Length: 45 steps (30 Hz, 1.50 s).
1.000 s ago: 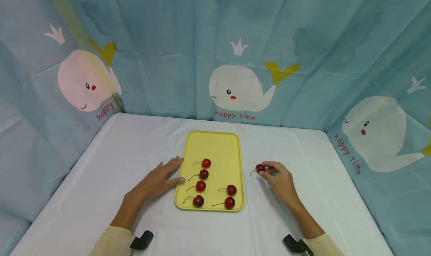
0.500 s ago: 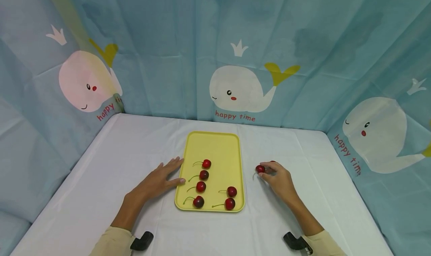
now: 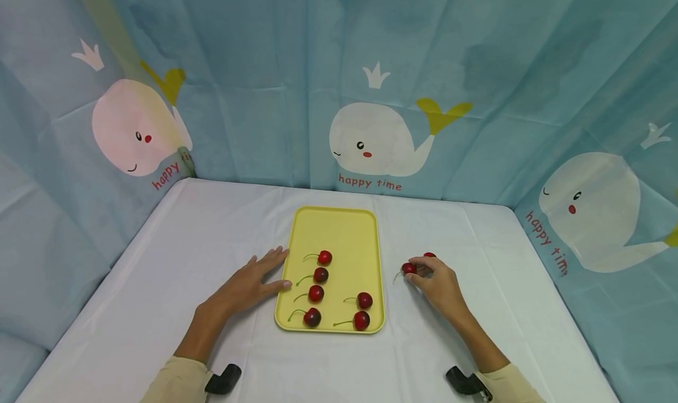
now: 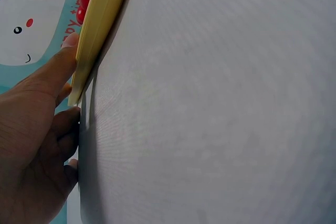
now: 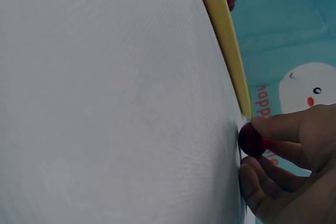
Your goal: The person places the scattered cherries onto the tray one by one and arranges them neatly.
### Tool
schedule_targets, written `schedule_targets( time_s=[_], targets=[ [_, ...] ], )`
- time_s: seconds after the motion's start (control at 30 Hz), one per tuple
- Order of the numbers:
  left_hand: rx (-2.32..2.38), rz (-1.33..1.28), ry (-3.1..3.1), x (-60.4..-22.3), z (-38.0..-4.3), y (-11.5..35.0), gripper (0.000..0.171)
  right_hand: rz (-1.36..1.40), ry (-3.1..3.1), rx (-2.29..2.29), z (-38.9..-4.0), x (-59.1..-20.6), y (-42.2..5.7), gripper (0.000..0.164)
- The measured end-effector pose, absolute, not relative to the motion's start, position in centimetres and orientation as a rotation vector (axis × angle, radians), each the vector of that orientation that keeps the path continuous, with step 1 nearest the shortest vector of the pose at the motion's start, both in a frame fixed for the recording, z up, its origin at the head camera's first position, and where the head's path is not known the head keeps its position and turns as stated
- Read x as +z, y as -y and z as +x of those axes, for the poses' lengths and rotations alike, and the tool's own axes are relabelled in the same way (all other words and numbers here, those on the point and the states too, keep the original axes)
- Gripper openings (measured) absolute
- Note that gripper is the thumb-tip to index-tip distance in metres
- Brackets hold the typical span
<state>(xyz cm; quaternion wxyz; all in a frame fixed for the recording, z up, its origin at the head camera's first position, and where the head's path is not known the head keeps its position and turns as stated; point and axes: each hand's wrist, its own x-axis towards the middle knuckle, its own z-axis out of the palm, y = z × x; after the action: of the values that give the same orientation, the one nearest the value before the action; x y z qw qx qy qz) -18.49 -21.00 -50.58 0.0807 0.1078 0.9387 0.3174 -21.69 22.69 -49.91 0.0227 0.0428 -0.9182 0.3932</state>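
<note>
A yellow tray lies on the white cloth. Along its left side sits a column of several dark red cherries with green stems pointing left. Two more cherries lie at its front right. My left hand rests at the tray's left edge, fingers straight and thumb on the rim. To the right of the tray, my right hand pinches a cherry between thumb and fingers, low over the cloth. Another cherry shows just behind that hand, partly hidden by the fingers.
White cloth covers the table. A blue curtain with printed whales hangs behind and along both sides. Black wrist mounts stick out by both sleeves.
My right hand has shifted slightly with the pinched cherry, staying right of the tray. The cherry behind its fingers has come into view. The left hand stays in place.
</note>
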Motion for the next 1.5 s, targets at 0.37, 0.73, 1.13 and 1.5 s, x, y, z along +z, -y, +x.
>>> schedule_targets(
  time_s=[0.37, 0.73, 1.13, 1.5],
  targets=[
    [0.953, 0.318, -2.800, -50.4, -18.4, 21.0, 0.086, 0.108, 2.830, 1.226, -21.4, -50.1, -22.5, 0.036],
    [0.945, 0.306, -2.796, -50.5, -18.4, 21.0, 0.086, 0.078, 2.837, 1.286, -20.9, -49.3, -21.7, 0.035],
    [0.952, 0.306, -2.794, -50.1, -18.4, 20.9, 0.085, 0.099, 2.820, 1.334, -20.4, -48.4, -20.3, 0.035],
    [0.949, 0.326, -2.797, -50.5, -18.5, 21.0, 0.086, 0.152, 2.835, 1.314, -20.1, -48.5, -18.7, 0.032]
  ],
)
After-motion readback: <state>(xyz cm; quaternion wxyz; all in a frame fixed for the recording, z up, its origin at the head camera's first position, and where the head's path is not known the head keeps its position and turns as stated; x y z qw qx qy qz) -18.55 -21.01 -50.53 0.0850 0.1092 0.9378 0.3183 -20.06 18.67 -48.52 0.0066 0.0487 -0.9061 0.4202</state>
